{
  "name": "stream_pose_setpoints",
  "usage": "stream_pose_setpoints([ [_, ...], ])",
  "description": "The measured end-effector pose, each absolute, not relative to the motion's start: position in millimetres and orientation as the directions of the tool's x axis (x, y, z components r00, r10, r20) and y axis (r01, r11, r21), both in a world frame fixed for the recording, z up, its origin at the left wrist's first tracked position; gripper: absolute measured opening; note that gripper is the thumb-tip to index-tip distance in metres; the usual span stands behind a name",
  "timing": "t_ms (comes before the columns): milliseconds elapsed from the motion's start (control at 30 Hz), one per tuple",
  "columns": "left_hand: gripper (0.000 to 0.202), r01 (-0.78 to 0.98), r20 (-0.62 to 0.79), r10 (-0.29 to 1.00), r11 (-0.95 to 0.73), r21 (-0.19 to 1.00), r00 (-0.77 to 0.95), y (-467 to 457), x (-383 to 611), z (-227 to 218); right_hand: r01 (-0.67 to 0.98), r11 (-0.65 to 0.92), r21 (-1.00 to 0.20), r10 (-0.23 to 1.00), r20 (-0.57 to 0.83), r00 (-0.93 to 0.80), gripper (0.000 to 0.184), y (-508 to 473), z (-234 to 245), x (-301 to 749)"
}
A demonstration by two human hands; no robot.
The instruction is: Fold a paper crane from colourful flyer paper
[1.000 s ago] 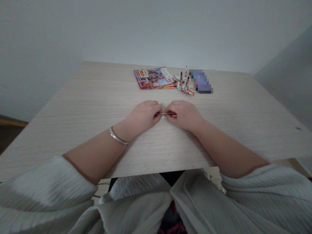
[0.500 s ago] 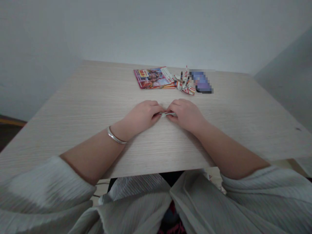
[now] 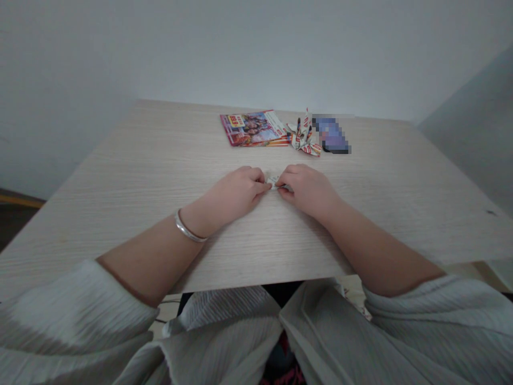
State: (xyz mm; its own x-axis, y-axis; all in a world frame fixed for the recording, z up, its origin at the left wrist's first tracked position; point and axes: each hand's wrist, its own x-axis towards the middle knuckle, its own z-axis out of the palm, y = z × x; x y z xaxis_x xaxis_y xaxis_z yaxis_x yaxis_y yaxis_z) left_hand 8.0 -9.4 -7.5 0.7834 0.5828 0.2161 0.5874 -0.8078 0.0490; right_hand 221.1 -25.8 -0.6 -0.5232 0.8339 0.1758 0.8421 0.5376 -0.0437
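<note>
A small piece of folded printed paper lies at the middle of the table, mostly covered by my fingers. My left hand is closed on its left end, thumb and fingertips pressed together. At the right end, my right hand pinches the same paper between thumb and fingers. A pale strip with small print shows between the two hands. Its full shape is hidden. Beyond my right hand stands a folded paper crane, white with red print, apart from both hands.
Colourful printed leaflets lie stacked at the back, touching or almost touching the crane. A blurred-out phone-like object lies right of it. The pale wood-grain table meets a wall at its far edge.
The paper between my hands has turned from nearly edge-on to showing more of its flat printed face. My left fingers have curled in and shifted slightly; the right hand has barely moved.
</note>
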Motion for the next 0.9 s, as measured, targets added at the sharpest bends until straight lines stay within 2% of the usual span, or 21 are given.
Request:
stream_pose_setpoints([
  [233,0.032,0.653,0.195,0.656,-0.753,0.088,0.73,-9,7,-2,0.856,0.514,-0.045,0.849,0.166,-0.501,0.017,-27,3,221],
  [600,0.031,0.644,0.208,0.632,-0.765,0.014,0.746,-10,7,-4,0.839,0.53,-0.122,0.834,0.253,-0.49,0.018,-17,-8,228],
  [767,0.036,0.678,0.241,0.681,-0.727,0.112,0.691,-6,5,-6,0.829,0.544,-0.128,0.825,0.263,-0.501,0.02,-16,-9,229],
  [900,0.036,0.682,0.256,0.714,-0.699,0.213,0.652,-4,4,-8,0.817,0.547,-0.18,0.827,0.267,-0.495,0.023,-17,-9,225],
])
